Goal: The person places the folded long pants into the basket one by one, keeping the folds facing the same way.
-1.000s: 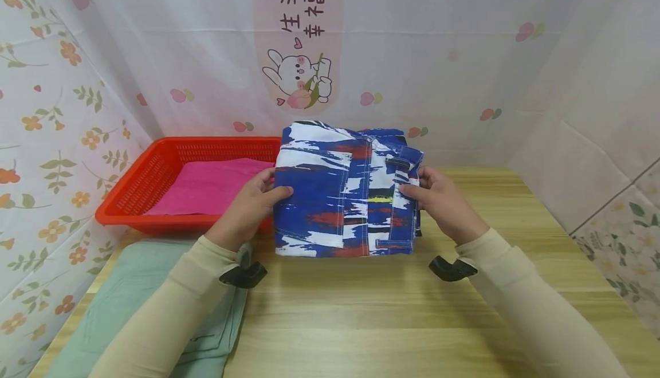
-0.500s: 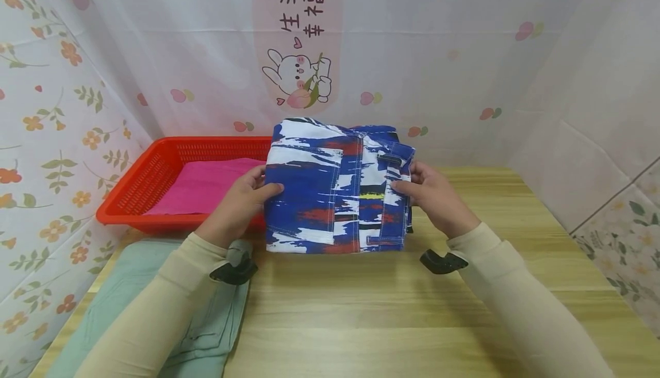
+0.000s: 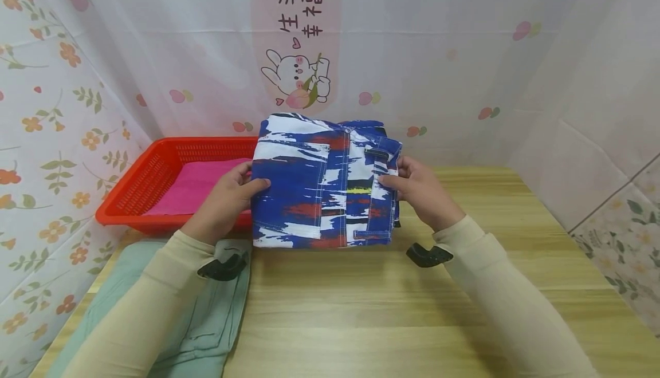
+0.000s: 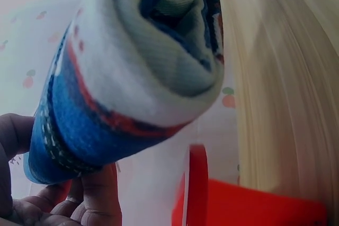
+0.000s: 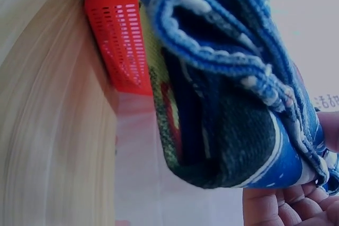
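Observation:
A folded pair of blue, white and red printed pants (image 3: 304, 189), with stitched seams, a pocket and a belt loop, is held up above the table in the head view. My left hand (image 3: 227, 195) grips its left edge, thumb on the front face and fingers behind. At the opposite edge my right hand (image 3: 420, 186) pinches it the same way. Rolled layers of the pants (image 4: 148, 67) show end-on in the left wrist view, above the fingers. In the right wrist view the folded fabric (image 5: 233, 125) shows its stacked edges, with the fingertips partly underneath.
A red plastic basket (image 3: 131, 200) at the back left holds a folded pink cloth (image 3: 198, 186). Folded pale green pants (image 3: 206, 321) lie on the wooden table (image 3: 350, 321) at the front left. A printed curtain (image 3: 423, 40) hangs behind.
Both hands have carried the folded printed pants left and slightly upward, toward the red basket. The grip stays the same, and more of the basket's right side is covered.

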Action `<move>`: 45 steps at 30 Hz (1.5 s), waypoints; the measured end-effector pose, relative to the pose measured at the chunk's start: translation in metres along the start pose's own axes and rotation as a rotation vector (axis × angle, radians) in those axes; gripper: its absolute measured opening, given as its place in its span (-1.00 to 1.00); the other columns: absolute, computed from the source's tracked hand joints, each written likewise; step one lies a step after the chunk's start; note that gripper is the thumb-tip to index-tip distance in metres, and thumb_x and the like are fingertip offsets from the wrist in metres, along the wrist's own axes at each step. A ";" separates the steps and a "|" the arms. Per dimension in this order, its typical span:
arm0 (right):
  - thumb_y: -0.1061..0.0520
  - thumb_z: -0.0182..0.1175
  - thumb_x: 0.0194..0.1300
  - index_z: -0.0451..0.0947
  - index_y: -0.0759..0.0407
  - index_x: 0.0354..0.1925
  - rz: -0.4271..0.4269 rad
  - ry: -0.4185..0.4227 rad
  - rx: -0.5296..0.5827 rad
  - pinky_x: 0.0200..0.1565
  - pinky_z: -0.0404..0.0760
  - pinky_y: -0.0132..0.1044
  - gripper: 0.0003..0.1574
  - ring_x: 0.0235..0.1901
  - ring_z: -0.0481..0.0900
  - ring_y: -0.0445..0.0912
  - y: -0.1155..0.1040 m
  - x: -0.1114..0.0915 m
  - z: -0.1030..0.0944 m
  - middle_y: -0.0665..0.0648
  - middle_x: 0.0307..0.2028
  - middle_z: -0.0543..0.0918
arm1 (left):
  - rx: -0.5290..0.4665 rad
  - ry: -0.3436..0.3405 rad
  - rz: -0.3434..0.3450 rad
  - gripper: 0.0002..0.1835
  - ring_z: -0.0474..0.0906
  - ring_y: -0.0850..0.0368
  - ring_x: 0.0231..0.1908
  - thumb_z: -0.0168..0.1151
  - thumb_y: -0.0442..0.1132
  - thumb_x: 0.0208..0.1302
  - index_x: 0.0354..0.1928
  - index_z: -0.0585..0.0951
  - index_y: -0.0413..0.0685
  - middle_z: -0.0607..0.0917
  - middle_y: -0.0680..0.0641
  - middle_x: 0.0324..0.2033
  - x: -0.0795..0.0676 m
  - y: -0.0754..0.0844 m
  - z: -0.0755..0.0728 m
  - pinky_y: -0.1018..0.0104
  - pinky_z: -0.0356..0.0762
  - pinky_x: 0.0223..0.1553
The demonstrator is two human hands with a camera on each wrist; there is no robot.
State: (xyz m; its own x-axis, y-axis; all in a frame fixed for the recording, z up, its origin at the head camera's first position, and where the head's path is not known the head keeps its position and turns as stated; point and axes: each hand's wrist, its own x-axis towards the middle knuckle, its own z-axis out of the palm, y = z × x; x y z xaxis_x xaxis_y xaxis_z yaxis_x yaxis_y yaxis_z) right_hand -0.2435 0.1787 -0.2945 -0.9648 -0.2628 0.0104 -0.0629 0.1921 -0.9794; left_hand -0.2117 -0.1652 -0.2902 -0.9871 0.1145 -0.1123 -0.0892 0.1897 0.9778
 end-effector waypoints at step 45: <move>0.11 0.21 0.22 0.33 0.20 0.06 0.031 -0.033 0.082 -0.17 0.60 -0.13 -0.52 -0.17 0.62 0.02 -0.028 0.046 0.060 0.17 -0.12 0.60 | 0.150 0.116 -0.070 -0.11 0.50 -0.13 0.02 0.16 0.16 0.17 0.42 0.01 0.02 0.42 -0.15 0.17 -0.003 0.012 -0.066 0.05 0.53 -0.12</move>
State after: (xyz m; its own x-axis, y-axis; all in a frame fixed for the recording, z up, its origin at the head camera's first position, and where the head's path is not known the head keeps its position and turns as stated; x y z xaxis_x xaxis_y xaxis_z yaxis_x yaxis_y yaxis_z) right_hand -0.2704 0.1042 -0.2785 -0.9570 -0.2889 -0.0252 -0.0111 0.1233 -0.9923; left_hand -0.2181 -0.2273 -0.2667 -0.9887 -0.0152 -0.1494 -0.1458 0.3370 0.9302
